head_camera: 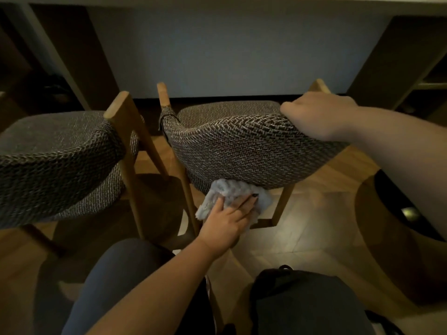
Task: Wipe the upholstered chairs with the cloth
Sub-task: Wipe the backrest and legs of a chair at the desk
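Item: backrest wipe, woven-upholstered chair (249,151), centre frame.
Left hand (226,223), fingers flat and together, presses blue cloth (232,192) at backrest's 6 o'clock edge; right hand (319,114) fingers clamp its 2 o'clock rim. Risk: cloth likely slides off underneath.

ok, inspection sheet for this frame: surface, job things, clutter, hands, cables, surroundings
surface: wood floor, lit patch under the chair.
job's things: pale cloth against the lower back of the right upholstered chair; second upholstered chair beside it, untouched.
clutter: dark bag on the floor by the person's knee.
hands: left hand presses the cloth with straight fingers; right hand grips the backrest top.
cables: nothing seen.
surroundings: table edge above, pale wall behind, dim.
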Action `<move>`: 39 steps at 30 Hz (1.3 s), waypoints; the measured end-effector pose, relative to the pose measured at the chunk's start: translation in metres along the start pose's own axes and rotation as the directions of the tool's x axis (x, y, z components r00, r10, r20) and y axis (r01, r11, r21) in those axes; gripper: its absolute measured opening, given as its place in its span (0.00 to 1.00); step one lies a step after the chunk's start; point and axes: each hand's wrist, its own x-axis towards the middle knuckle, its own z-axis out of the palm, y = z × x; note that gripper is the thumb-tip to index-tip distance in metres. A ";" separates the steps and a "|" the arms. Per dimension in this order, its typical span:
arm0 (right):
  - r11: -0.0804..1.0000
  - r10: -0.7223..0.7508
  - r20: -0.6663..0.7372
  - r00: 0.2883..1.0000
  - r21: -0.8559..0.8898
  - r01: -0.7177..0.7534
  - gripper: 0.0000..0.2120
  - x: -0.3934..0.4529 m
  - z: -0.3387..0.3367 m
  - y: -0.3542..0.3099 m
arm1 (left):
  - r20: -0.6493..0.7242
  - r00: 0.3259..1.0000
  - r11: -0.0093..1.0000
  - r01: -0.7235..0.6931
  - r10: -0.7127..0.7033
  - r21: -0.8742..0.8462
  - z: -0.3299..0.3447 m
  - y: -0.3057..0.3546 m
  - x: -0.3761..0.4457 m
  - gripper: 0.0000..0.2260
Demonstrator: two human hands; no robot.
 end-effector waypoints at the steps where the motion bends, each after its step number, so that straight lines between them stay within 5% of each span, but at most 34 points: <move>1: 1.000 0.007 0.001 1.000 0.001 -0.007 0.19 0.000 0.000 -0.001 | -0.038 0.999 0.997 0.024 -0.027 -0.069 -0.009 0.006 -0.003 0.16; 4: 0.999 0.004 -0.003 1.000 -0.045 -0.005 0.21 -0.001 0.000 -0.002 | -0.156 0.968 0.895 0.111 -0.196 -0.432 -0.055 0.029 -0.006 0.10; 7: 0.998 -0.010 -0.012 1.000 -0.061 0.009 0.21 -0.004 0.000 -0.003 | -0.257 0.860 0.697 0.147 -0.440 -0.702 -0.117 0.037 -0.007 0.09; 10: 0.998 -0.004 -0.005 1.000 -0.060 0.004 0.20 -0.009 -0.003 -0.006 | -0.472 0.697 0.736 0.120 -0.540 -0.666 -0.154 0.027 -0.003 0.13; 13: 0.998 0.034 -0.026 0.999 -0.060 -0.036 0.19 -0.011 -0.002 -0.008 | -0.582 0.683 0.863 0.147 -0.441 -0.483 -0.148 0.016 0.015 0.13; 17: 0.986 0.064 -0.023 0.998 -0.152 -0.066 0.22 -0.007 -0.001 -0.006 | -0.525 0.743 0.899 0.246 -0.415 -0.362 -0.090 0.012 0.047 0.15; 20: 0.984 0.032 -0.052 0.998 -0.175 -0.040 0.20 -0.004 0.002 -0.006 | -0.537 0.700 0.875 0.293 -0.471 -0.385 -0.050 0.017 0.055 0.14; 24: 0.986 -0.003 -0.041 0.999 -0.168 -0.004 0.18 0.000 0.003 -0.002 | -0.426 0.624 0.714 0.329 -0.655 -0.618 -0.051 0.047 0.068 0.26; 26: 0.986 -0.026 -0.068 0.997 -0.164 0.015 0.17 0.001 0.004 -0.002 | -0.418 0.552 0.609 0.219 -0.722 -0.762 -0.068 0.063 0.072 0.24; 28: 0.986 -0.021 -0.110 0.994 -0.168 0.002 0.16 0.001 0.004 -0.001 | -0.348 0.406 0.436 0.148 -0.845 -0.887 -0.086 0.067 0.074 0.17; 30: 0.981 -0.028 -0.110 0.994 -0.194 0.006 0.15 0.004 0.004 0.001 | -0.124 0.227 0.164 0.167 -0.966 -0.972 -0.103 0.060 0.079 0.13; 32: 0.984 -0.035 -0.088 0.996 -0.178 0.019 0.15 0.005 0.005 -0.001 | 0.042 0.125 -0.008 0.265 -0.991 -0.964 -0.112 0.051 0.084 0.21; 36: 0.993 0.002 -0.087 0.996 -0.118 -0.012 0.18 0.009 0.007 0.006 | -0.027 0.260 0.107 0.298 -0.965 -0.949 -0.116 0.047 0.089 0.43; 39: 0.994 0.013 -0.031 0.999 -0.105 -0.016 0.25 0.008 0.008 0.005 | 0.080 0.223 -0.022 0.250 -0.972 -0.968 -0.124 0.042 0.104 0.43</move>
